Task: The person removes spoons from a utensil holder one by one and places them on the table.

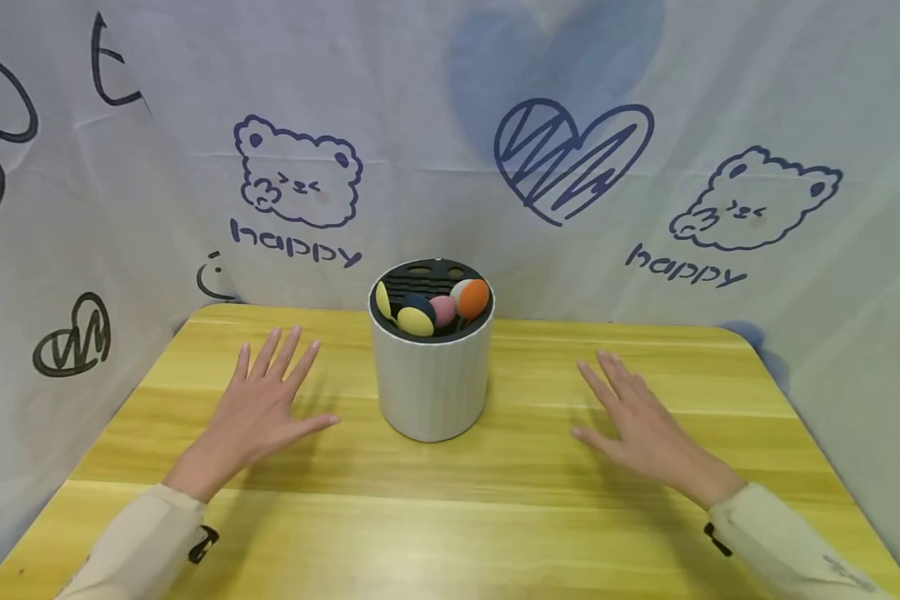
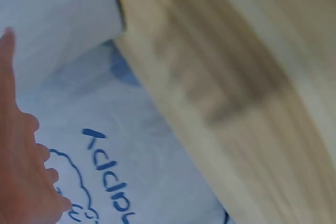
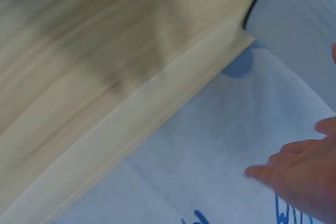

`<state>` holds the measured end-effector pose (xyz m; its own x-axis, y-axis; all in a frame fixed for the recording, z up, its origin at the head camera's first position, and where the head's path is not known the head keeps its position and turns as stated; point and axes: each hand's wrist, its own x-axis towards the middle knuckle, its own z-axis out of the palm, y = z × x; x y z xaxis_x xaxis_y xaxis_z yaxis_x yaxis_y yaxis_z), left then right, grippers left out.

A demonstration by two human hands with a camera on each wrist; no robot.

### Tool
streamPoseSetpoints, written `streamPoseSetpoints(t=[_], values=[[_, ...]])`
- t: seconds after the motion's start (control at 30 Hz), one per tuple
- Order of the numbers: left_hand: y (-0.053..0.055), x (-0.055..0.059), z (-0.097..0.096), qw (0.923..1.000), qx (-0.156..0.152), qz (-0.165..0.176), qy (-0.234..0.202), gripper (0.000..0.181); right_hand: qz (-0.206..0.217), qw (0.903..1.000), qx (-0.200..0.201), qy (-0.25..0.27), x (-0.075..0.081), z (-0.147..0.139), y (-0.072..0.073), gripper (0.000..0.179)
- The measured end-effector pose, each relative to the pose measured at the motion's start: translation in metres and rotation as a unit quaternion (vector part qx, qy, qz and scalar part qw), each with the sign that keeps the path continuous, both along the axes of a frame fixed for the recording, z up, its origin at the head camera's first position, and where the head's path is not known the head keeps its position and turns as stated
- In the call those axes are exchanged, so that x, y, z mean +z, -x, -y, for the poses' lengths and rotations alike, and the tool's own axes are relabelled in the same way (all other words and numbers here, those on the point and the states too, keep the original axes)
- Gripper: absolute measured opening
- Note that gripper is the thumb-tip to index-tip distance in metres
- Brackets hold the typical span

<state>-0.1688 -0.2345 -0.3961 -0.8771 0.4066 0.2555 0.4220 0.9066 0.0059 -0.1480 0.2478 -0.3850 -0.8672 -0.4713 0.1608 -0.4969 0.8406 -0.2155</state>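
Observation:
A ribbed white canister point(image 1: 432, 387) with a black slotted top stands upright near the back of the table. Out of its top poke several rounded heads: a yellow one point(image 1: 416, 321), a pink one point(image 1: 443, 311) and an orange one point(image 1: 473, 298) among them. To the canister's left, my left hand point(image 1: 258, 417) is held over the table with fingers spread, touching nothing I can make out. My right hand point(image 1: 641, 429) hovers on the other side, its fingers straight and holding nothing. In the wrist views the canister's pale wall point(image 2: 58, 19) shows beside each hand.
The wood-grain table point(image 1: 435, 525) reaches back to a white cloth point(image 1: 420, 200) printed with bears, hearts and the word happy. More cloth hangs along the left and right sides. Both forearms wear light sleeves with a dark strap piece point(image 1: 203, 543) at the wrist.

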Motion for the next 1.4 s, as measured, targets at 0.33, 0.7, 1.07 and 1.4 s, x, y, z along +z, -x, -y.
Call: streamPoseSetpoints(t=[0.33, 0.7, 1.07, 1.4], values=[[0.015, 0.025, -0.044, 0.9668, 0.008, 0.128, -0.221, 0.103, 0.022, 0.9885, 0.003, 0.149, 0.027, 0.037, 0.015, 0.071], [0.040, 0.035, -0.078, 0.8688, -0.050, 0.179, -0.459, 0.100, 0.092, 0.9586, -0.031, 0.267, 0.064, 0.067, 0.057, 0.064], [0.043, 0.030, -0.084, 0.8368, -0.062, 0.172, -0.516, 0.113, 0.155, 0.9196, -0.017, 0.360, 0.086, 0.087, 0.073, 0.051], [0.046, 0.032, -0.092, 0.8345, -0.057, 0.193, -0.513, 0.100, 0.184, 0.9037, 0.006, 0.387, 0.100, 0.099, 0.083, 0.046]])
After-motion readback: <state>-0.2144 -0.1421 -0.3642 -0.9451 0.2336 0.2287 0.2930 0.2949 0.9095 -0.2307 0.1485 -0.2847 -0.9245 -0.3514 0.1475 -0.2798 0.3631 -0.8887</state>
